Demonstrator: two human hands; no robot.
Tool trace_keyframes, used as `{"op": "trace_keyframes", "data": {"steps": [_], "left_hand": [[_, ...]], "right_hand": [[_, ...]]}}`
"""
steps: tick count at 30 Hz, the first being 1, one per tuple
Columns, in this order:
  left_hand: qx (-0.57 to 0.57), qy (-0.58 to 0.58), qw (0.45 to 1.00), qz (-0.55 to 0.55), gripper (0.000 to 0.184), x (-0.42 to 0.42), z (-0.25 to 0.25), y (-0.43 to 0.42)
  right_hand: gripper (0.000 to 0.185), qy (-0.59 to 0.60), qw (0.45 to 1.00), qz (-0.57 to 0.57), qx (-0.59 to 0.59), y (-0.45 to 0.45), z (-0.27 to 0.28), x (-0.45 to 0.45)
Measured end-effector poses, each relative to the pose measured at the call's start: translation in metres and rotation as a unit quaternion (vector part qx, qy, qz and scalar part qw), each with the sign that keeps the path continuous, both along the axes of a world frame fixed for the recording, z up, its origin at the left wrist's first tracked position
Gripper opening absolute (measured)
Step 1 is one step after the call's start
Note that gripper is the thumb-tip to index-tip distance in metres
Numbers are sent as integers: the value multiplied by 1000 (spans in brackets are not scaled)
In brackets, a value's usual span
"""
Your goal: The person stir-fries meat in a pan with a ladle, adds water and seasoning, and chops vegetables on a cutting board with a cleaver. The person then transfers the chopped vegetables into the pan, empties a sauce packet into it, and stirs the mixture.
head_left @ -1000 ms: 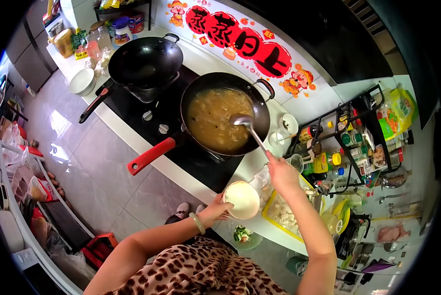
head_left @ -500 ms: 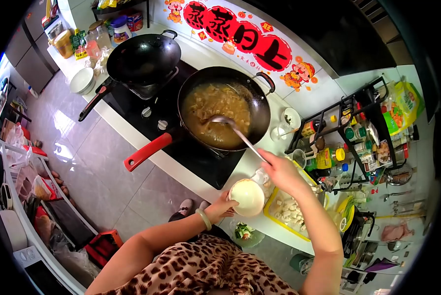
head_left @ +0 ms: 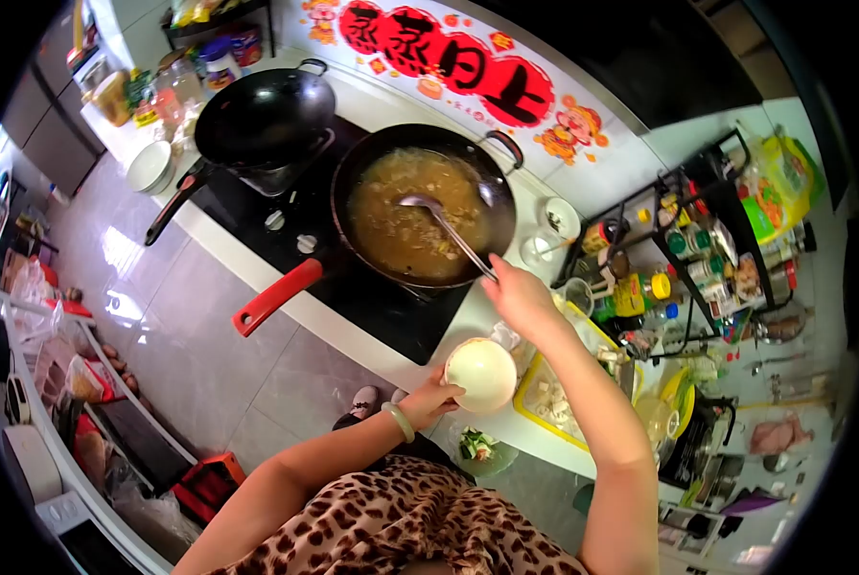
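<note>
My right hand (head_left: 521, 295) grips the handle of a metal ladle (head_left: 456, 235), whose bowl sits in the brown soup (head_left: 391, 216). The soup, with small pieces in it, fills the lower part of a black wok (head_left: 499, 187) with a red handle (head_left: 278, 295). My left hand (head_left: 431, 396) is closed on the side of a pale bowl (head_left: 481, 376), held near the counter's front edge. What the bowl contains is too pale to make out. A bracelet circles my left wrist.
Left of the wok stands a second black wok (head_left: 265, 115). Under my right forearm lies a yellow-rimmed tray (head_left: 549, 436) of white cubes. A rack (head_left: 727, 230) with bottles is on the right. A white bowl (head_left: 150, 168) sits far left, two small dishes (head_left: 559, 218) behind the ladle arm.
The ladle has swept leftward through the soup, its bowl now nearer the wok's middle. My right hand has moved left and up with it. My left hand still holds the pale bowl.
</note>
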State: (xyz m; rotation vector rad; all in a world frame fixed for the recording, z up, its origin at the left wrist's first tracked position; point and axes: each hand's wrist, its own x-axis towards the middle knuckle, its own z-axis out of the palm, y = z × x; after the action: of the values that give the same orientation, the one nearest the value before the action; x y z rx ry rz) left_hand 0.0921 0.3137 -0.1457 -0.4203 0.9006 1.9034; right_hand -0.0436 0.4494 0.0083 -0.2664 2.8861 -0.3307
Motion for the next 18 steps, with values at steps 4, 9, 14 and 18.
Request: {"op": "trace_keyframes", "data": {"steps": [4,9,14,18], "left_hand": [[-11,0,1000,-4,68,-2,6,-1],[5,7,1000,1,70,1,-3,2],[-44,9,999,-21,64,-1,9,5],[-33,30,999,-28,63,0,11,3]], "right_hand": [[44,22,998,-38,48,0,-10,10],[53,-62,995,-78,17,-12,-11,40],[54,-68,980,-114,-151,-5,-7,37],[26,75,946,-208,-236,96,-43,-9]]}}
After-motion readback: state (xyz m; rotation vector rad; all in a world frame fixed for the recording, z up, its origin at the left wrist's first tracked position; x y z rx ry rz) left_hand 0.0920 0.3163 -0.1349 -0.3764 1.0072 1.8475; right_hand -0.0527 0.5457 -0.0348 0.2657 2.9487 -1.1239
